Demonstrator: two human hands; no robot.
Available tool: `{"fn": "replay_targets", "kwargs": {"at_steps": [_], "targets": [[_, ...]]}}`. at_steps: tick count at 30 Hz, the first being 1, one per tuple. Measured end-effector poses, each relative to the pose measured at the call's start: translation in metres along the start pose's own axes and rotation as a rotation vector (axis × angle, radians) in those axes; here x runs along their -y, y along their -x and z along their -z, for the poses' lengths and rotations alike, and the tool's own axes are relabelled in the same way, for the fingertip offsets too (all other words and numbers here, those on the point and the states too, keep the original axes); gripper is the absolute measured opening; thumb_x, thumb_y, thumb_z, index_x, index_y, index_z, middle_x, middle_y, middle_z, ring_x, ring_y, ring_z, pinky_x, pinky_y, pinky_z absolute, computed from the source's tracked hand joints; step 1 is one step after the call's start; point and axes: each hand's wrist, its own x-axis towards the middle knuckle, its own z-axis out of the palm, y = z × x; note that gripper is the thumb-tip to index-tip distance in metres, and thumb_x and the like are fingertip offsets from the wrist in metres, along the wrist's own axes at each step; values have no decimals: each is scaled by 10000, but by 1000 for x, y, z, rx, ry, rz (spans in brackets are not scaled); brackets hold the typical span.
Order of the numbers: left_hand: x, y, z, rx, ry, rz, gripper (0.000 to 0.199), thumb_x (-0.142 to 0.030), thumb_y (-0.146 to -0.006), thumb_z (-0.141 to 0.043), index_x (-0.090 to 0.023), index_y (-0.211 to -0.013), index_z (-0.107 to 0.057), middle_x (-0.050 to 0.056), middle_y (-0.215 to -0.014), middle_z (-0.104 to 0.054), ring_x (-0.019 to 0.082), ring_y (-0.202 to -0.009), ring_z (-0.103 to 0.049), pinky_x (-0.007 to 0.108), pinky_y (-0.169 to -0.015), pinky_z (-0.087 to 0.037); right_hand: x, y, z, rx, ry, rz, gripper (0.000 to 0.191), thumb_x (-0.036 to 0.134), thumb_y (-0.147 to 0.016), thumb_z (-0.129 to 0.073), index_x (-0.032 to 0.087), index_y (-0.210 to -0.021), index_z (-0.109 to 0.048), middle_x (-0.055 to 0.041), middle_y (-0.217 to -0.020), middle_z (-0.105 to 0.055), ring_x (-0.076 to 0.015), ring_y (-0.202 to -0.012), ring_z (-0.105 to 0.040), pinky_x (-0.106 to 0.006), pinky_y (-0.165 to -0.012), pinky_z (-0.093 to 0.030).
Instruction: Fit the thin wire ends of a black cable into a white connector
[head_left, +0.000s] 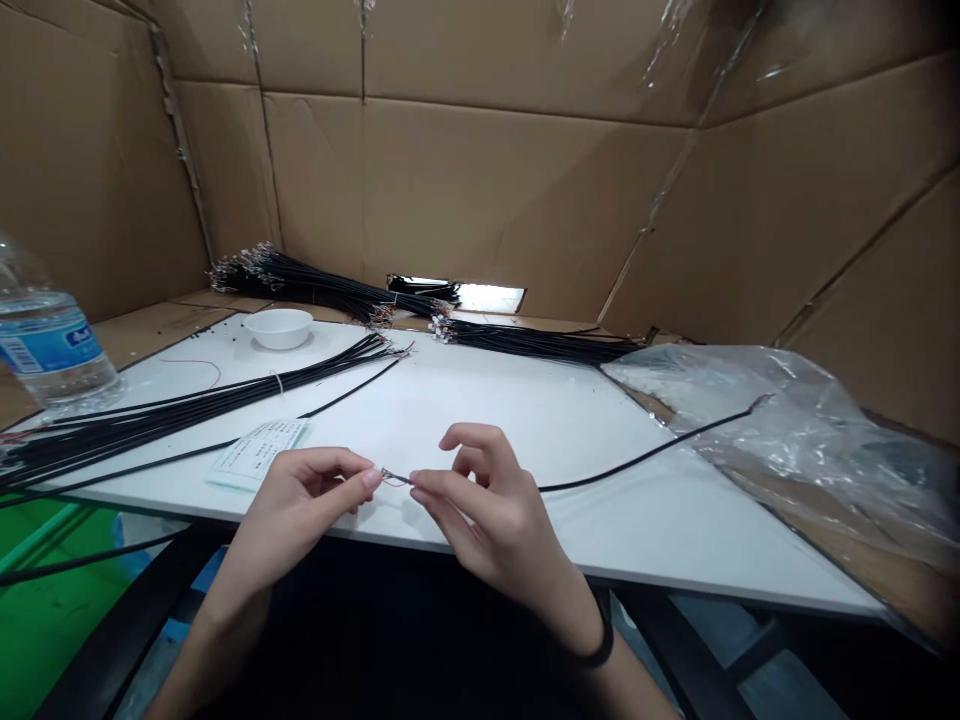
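Near the front edge of the white board (480, 400), my left hand (307, 500) pinches the thin wire ends of a black cable (645, 457) between thumb and index finger. My right hand (495, 510) grips the same cable close to its stripped end, with thumb and index finger together and the other fingers curled above. Fine wires span the short gap between the hands. The cable emerges beyond my right hand and curves to the right, its far end showing thin reddish wires over a clear plastic bag (795, 440).
Black cable bundles lie at left (187, 405), back left (315, 280) and back right (532, 342). A white bowl (277, 330), a water bottle (56, 340) and a printed paper slip (255, 452) are on the left. Cardboard walls (525, 190) enclose the work area.
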Motion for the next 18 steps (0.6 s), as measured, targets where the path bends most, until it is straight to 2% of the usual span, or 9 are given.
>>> {"fn": "replay_targets", "kwargs": {"at_steps": [4, 10, 14, 18], "targets": [[1, 0, 9, -64, -55, 0, 214, -384, -779, -738, -183, -706, -747, 12, -635, -669, 138, -610, -577, 221, -573, -450, -6, -4, 9, 65, 71, -45, 101, 135, -932, -555, 172, -961, -644, -116, -1134, -523, -99, -635, -525, -267, -547, -460], [7, 1, 12, -66, 30, -15, 207, -380, -787, -740, -181, -729, -742, 14, -661, -667, 141, -633, -578, 227, -580, -449, -10, -18, 15, 60, 150, 57, 161, 75, -912, -530, 194, -940, -636, -63, -959, -617, -93, -580, -516, -237, -518, -419], [7, 1, 12, -51, 64, 5, 186, -369, -769, -751, -184, -784, -754, 37, -773, -715, 156, -675, -601, 241, -596, -467, -8, -43, 24, 13, 240, 152, 156, 54, -894, -550, 196, -897, -616, -43, -914, -647, -92, -584, -516, -236, -510, -392], [5, 3, 12, -22, -27, -35, 153, -336, -789, -718, -192, -744, -743, 39, -780, -719, 172, -729, -617, 253, -652, -475, -2, -78, 42, -31, 375, 297, 134, 74, -881, -585, 203, -884, -623, -48, -935, -676, -112, -624, -549, -256, -522, -395]]}}
